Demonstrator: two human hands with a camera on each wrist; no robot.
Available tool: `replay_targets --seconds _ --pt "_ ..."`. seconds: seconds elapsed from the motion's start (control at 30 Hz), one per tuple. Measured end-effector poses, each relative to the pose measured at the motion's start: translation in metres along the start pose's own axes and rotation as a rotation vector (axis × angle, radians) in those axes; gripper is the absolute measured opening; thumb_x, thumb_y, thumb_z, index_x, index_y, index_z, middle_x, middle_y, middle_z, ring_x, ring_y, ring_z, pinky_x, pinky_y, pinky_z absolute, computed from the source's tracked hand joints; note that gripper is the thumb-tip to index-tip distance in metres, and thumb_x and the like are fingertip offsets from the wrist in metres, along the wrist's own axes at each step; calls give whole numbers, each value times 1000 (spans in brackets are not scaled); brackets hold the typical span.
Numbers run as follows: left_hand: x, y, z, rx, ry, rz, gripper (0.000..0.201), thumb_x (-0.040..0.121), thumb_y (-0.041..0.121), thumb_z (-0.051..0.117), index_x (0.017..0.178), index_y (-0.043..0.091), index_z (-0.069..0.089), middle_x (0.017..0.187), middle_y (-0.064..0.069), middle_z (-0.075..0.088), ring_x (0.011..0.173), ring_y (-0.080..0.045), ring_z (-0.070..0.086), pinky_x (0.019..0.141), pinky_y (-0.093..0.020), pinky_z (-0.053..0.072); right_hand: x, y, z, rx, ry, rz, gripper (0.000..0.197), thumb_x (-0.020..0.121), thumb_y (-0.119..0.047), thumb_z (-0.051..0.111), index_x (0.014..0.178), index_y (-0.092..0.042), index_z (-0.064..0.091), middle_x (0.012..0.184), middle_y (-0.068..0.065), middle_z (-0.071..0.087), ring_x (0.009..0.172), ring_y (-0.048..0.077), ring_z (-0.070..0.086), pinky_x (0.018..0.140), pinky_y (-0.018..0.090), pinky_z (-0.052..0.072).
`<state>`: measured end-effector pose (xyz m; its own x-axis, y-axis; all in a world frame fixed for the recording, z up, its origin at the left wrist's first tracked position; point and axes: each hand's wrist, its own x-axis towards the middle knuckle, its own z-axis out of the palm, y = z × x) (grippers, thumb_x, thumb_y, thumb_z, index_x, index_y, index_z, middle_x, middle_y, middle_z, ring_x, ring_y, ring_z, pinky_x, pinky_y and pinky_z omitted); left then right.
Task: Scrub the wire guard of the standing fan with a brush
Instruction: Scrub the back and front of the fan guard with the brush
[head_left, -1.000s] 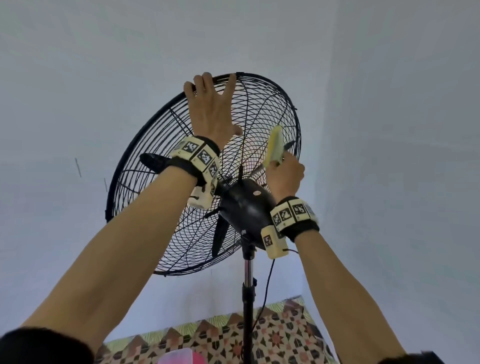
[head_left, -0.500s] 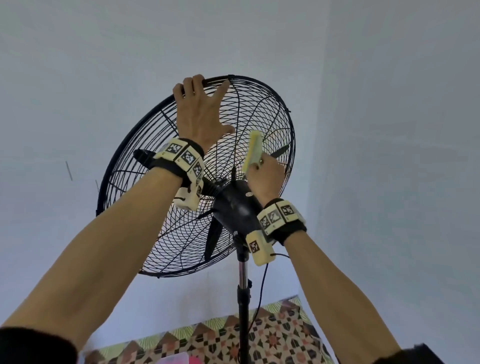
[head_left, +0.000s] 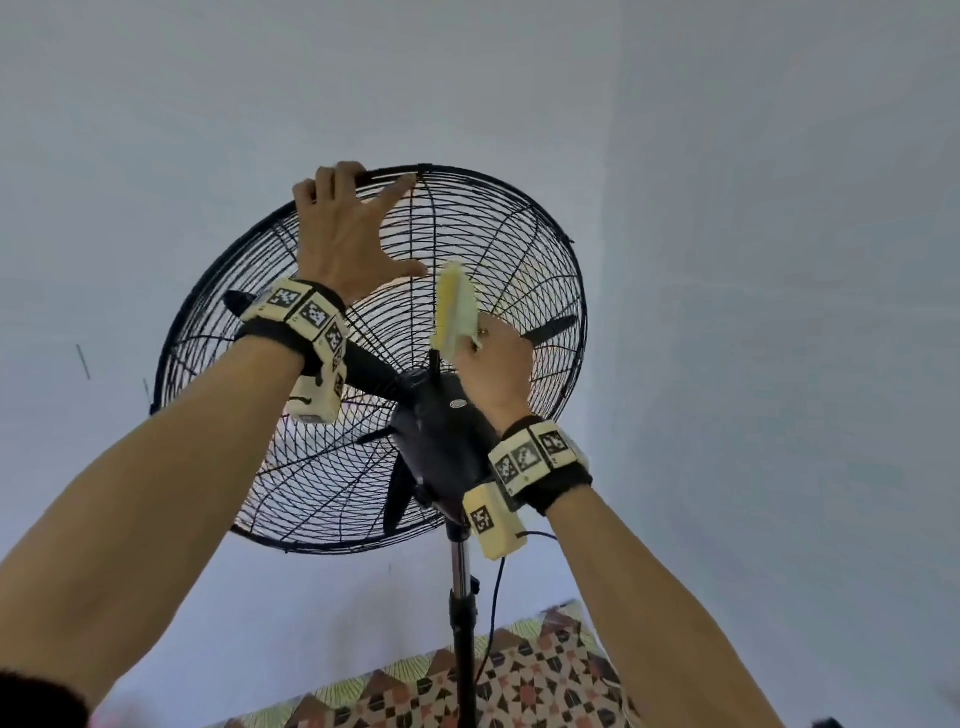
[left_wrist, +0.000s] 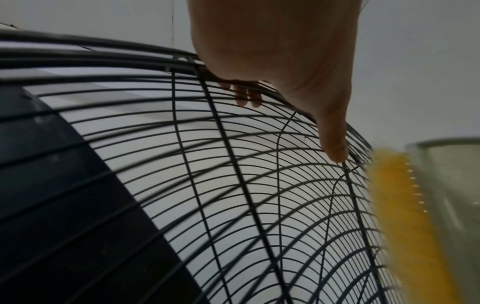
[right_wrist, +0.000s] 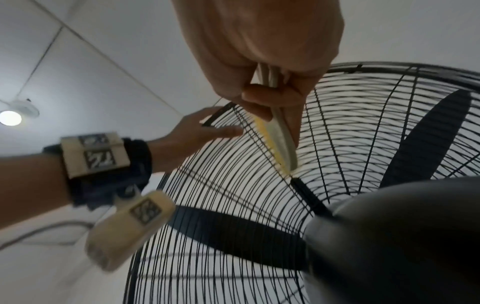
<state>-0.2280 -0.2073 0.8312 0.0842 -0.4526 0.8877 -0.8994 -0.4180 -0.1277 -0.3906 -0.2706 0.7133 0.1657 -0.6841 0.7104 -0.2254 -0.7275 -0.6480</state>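
Two bare forearms reach up from the bottom of the head view, each with a marker-covered wrist band. The right hand (head_left: 498, 366) is nearest the motor housing (head_left: 447, 436); its fingers (right_wrist: 262, 102) and thumb curl round the pale handle of the brush (head_left: 456, 306), which stands nearly upright with its yellow bristles against the rear wires of the wire guard (head_left: 519, 244), just above the housing. Higher up, the left hand (head_left: 345, 234) grips the top rim of the guard: its fingers (head_left: 332, 179) hook over the black rim while the thumb lies spread along the wires, close to the brush. Behind the wires, dark blades (right_wrist: 428, 139) of the standing fan show through. The chrome pole (head_left: 460, 571) drops from the housing, with a thin black cord (head_left: 493, 597) hanging beside it. Farthest below lies a patterned floor covering (head_left: 545, 680); pale walls fill the background.
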Motion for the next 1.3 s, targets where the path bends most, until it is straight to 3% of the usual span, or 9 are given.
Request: replay_targets --seconds 0.17,0.4,0.47,0.53,0.77,0.9,1.0,1.2,1.3 --pt "-2 2 -2 5 -2 4 106 65 84 74 155 40 39 144 -20 44 129 -41 42 110 -57 31 18 16 -13 -22 256 222 11 94 -11 56 96 -6 66 90 8 69 76 21 58 47 16 31" --pt "-7 -1 -3 15 8 -12 106 67 81 74 157 37 37 143 -21 43 128 -41 42 110 -57 31 6 -6 -2 -53 -11 -80 13 93 -9 58 92 -2 69 77 4 67 65 14 62 50 16 46" --pt "-9 -2 -3 20 10 -13 106 67 81 74 156 37 37 144 -21 43 129 -41 42 110 -56 31 13 -2 -10 -15 95 37 14 89 -10 54 90 -4 66 83 8 70 76 25 67 55 33 55" --pt "-10 2 -5 22 14 -6 106 67 81 75 157 38 37 145 -20 44 130 -41 43 111 -56 31 22 0 -20 38 240 209 17 92 -9 52 104 -6 64 96 7 69 84 24 64 50 20 47" --pt "-11 1 -6 1 42 -18 107 65 77 79 156 37 41 144 -20 46 128 -41 44 110 -56 31 22 -29 -15 -24 41 -53 35 92 -15 57 125 -11 66 112 9 74 102 29 69 87 42 58" --pt "-13 -1 -7 -14 41 -9 106 65 77 79 155 37 41 143 -21 46 127 -41 44 110 -56 31 32 -25 -32 -67 177 55 24 94 -9 56 114 -7 67 110 8 73 102 26 67 54 8 36" --pt "-12 7 -10 -6 31 -12 105 66 76 79 156 36 41 143 -20 45 127 -41 44 111 -56 30 38 -21 -32 -154 223 139 20 96 -10 59 114 -4 65 110 11 72 103 28 68 62 19 41" --pt "-12 2 -6 -12 39 -31 104 66 74 81 155 34 41 143 -22 45 128 -42 44 111 -56 30 23 -34 -16 0 67 -144 26 93 -8 61 116 -5 71 105 7 75 88 20 71 67 32 63" --pt "-14 4 -7 -1 40 -26 104 67 74 80 155 34 41 143 -22 45 127 -41 44 110 -56 30 22 -28 -14 122 170 -2 28 89 -8 62 116 -9 69 106 4 69 96 18 64 75 33 59"
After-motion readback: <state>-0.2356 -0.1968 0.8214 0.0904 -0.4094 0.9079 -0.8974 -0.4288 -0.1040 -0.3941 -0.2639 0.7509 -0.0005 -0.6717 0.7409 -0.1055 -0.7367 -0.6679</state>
